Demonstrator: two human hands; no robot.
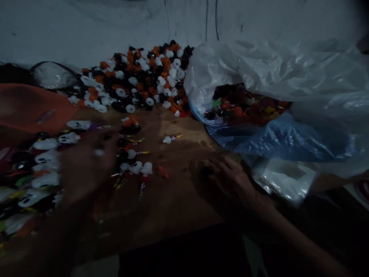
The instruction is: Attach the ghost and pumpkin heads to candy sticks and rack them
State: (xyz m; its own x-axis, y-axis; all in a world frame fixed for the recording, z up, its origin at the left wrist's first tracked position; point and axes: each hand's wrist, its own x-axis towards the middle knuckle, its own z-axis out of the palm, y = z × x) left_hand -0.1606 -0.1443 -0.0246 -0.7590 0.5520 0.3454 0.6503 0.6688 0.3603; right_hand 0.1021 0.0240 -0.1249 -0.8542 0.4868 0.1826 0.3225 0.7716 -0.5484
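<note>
My left hand (89, 165) is dark and blurred over the left part of the table, between ghost-topped sticks (47, 157) and a loose group of small figures (135, 167) with striped sticks. A small white spot shows by its fingers; whether it holds anything cannot be made out. My right hand (230, 175) rests low over the bare wood at the right, fingers loosely bent and apart, with a dark gap between them and no clear object there. Between the hands lie a small orange piece (163, 172) and a single white figure on a striped stick (167, 140).
Against the wall is a heap of orange, black and white figures (138, 80). A large clear plastic bag (273, 69) lies open at the right with colourful pieces inside. Below it is a shiny clear packet (285, 179). An orange bag (31, 107) lies at left on the wooden table (184, 200).
</note>
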